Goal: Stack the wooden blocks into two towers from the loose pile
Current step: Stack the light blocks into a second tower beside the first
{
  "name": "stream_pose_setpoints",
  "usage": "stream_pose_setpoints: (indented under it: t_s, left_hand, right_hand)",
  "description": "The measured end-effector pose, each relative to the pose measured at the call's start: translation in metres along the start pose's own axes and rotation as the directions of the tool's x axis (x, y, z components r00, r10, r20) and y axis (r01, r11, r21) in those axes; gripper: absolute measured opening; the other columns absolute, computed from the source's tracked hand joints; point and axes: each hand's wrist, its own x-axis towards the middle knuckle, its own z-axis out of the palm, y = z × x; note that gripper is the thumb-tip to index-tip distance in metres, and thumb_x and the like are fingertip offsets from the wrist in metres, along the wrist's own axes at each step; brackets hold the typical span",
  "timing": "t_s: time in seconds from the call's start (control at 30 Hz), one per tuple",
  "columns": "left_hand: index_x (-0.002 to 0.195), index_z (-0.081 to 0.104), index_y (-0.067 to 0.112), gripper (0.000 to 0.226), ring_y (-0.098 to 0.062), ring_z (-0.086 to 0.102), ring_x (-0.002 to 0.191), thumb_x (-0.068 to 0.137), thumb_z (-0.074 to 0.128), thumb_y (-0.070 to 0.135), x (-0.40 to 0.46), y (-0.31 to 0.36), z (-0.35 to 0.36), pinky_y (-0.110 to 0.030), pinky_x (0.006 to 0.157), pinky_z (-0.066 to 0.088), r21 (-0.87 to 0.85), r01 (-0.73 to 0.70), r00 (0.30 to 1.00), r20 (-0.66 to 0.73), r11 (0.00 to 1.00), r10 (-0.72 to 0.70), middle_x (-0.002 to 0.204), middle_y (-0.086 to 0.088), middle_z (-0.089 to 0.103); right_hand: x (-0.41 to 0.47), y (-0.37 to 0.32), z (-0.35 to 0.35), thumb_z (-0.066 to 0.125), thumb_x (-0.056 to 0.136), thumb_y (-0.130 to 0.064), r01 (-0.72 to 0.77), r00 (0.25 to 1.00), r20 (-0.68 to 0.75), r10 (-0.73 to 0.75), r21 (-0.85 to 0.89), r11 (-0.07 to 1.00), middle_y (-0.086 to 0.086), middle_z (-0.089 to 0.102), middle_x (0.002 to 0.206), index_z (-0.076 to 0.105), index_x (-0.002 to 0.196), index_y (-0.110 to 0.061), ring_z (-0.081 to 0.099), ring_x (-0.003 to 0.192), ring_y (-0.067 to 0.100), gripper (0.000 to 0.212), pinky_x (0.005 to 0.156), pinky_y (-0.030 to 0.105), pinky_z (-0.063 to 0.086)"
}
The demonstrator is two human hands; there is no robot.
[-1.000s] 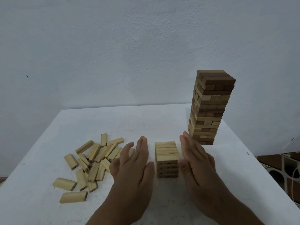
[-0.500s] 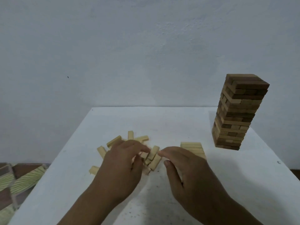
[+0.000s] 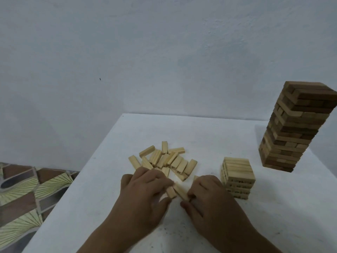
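On the white, slightly speckled worktop (image 3: 209,136) a loose pile of pale rectangular wooden blocks (image 3: 167,159) lies scattered left of centre, the pieces lying flat at mixed angles and many touching one another. Just in front of the pile both hands work close together. The left hand (image 3: 145,194) has its fingers curled down over the near edge of the pile, and its fingertips pinch a short pale wooden block (image 3: 171,192); its grip is closed on that piece. The right hand (image 3: 207,198) is also curled, its fingertips and thumb closed round the end of a second pale wooden block (image 3: 180,191) that lies slanted between the two hands, touching the first block. Just beside the right hand, to its right, stands a low tower of pale wooden blocks (image 3: 238,177), a few layers high, with dark printed marks on the block faces in its lower layers. Well apart from it, near the far right edge of the worktop, stands a tall tower of mixed brown and tan wooden blocks (image 3: 295,125), upright with slightly uneven sides. Behind the worktop is a plain pale wall (image 3: 145,52), and at lower left a patterned tiled floor (image 3: 20,189) shows.
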Motion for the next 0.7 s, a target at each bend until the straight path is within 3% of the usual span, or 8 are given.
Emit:
stream_pose_setpoints:
  t_s: [0.13, 0.2, 0.47, 0.57, 0.7]
  left_hand:
    - [0.097, 0.068, 0.046, 0.025, 0.0, 0.042, 0.119, 0.075, 0.058, 0.055, -0.005, -0.002, 0.003, -0.036, 0.083, 0.032, 0.001, 0.005, 1.0, 0.005, 1.0, -0.005, 0.117, 0.03, 0.054]
    - [0.099, 0.066, 0.049, 0.026, -0.002, 0.038, 0.124, 0.074, 0.06, 0.053, -0.007, -0.003, 0.005, -0.038, 0.086, 0.028, 0.009, 0.014, 1.0, 0.015, 1.0, -0.015, 0.122, 0.031, 0.053]
    - [0.091, 0.066, 0.044, 0.021, 0.0, 0.043, 0.122, 0.073, 0.068, 0.034, -0.009, -0.004, 0.003, -0.032, 0.083, 0.019, -0.036, -0.023, 0.999, -0.028, 0.999, 0.022, 0.114, 0.034, 0.06]
    - [0.09, 0.065, 0.044, 0.019, 0.0, 0.044, 0.123, 0.074, 0.067, 0.034, -0.009, -0.004, 0.004, -0.028, 0.089, 0.018, -0.028, -0.052, 0.998, -0.042, 0.998, 0.051, 0.113, 0.034, 0.061]
    - [0.092, 0.065, 0.044, 0.018, -0.003, 0.046, 0.126, 0.076, 0.066, 0.034, -0.008, -0.001, 0.005, -0.032, 0.084, 0.018, -0.022, -0.06, 0.998, -0.01, 0.998, 0.06, 0.117, 0.034, 0.06]
  right_hand:
    - [-0.005, -0.001, -0.002, 0.064, 0.078, -0.04, -0.012, 0.997, -0.076, 0.017, 0.064, 0.998, -0.014, 0.045, 0.073, 0.053, 0.066, -0.025, 0.039, 0.076, 0.002, 0.022, 0.063, 0.012, 0.034]
    - [-0.007, 0.0, -0.003, 0.067, 0.077, -0.038, -0.017, 0.996, -0.085, 0.024, 0.081, 0.997, -0.016, 0.046, 0.075, 0.055, 0.07, -0.026, 0.04, 0.076, 0.001, 0.018, 0.064, 0.011, 0.034]
    - [-0.009, 0.004, 0.002, 0.063, 0.081, -0.037, 0.013, 0.997, -0.072, -0.003, 0.131, 0.991, -0.019, 0.05, 0.081, 0.062, 0.084, -0.027, 0.042, 0.081, -0.002, 0.011, 0.068, 0.01, 0.035]
    - [-0.009, 0.007, 0.003, 0.06, 0.084, -0.044, 0.015, 0.999, -0.049, -0.008, 0.136, 0.991, -0.02, 0.051, 0.082, 0.064, 0.086, -0.029, 0.042, 0.082, -0.003, 0.016, 0.07, 0.009, 0.034]
    - [-0.01, 0.01, 0.002, 0.059, 0.082, -0.051, 0.033, 0.999, -0.029, -0.028, 0.189, 0.982, -0.021, 0.056, 0.085, 0.07, 0.089, -0.03, 0.043, 0.087, -0.004, 0.025, 0.073, 0.007, 0.034]
